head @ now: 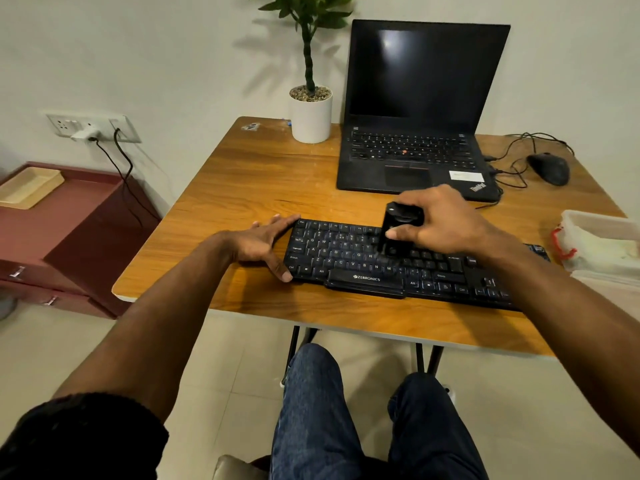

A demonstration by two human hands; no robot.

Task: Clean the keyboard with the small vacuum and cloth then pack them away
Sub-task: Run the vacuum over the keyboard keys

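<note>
Under right hand (446,223): keyboard (349,258) partly hidden

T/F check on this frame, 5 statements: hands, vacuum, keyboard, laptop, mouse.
1. The right hand holds the small vacuum over the keyboard. True.
2. The left hand is lifted clear of the keyboard. False: its fingers rest against the keyboard's left end.
3. The laptop is closed. False: it stands open, screen dark.
4. The mouse lies right of the laptop. True.
5. The vacuum's tip points at the plant pot. False: it points down at the keys.
</note>
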